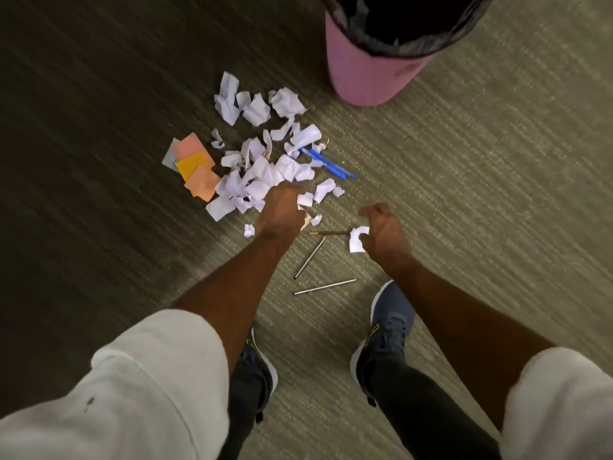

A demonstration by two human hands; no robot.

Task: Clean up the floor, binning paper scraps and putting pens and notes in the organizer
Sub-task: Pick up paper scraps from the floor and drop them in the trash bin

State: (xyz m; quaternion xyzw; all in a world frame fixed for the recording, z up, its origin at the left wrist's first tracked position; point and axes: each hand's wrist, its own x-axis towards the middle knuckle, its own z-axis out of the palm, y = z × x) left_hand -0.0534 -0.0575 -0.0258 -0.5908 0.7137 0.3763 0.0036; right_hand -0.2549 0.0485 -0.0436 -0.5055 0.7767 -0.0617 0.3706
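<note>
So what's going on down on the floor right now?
Floor cleanup, barely started. The right hand pinches one scrap; the left hand reaches into the pile of paper scraps, its fingers hidden. On the carpet lie sticky notes, blue pens and pencils; the pink bin stands beyond.

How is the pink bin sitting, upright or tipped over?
Upright: the pink bin stands on its base on the carpet, its black-lined mouth facing up, beyond the paper scraps.
</note>
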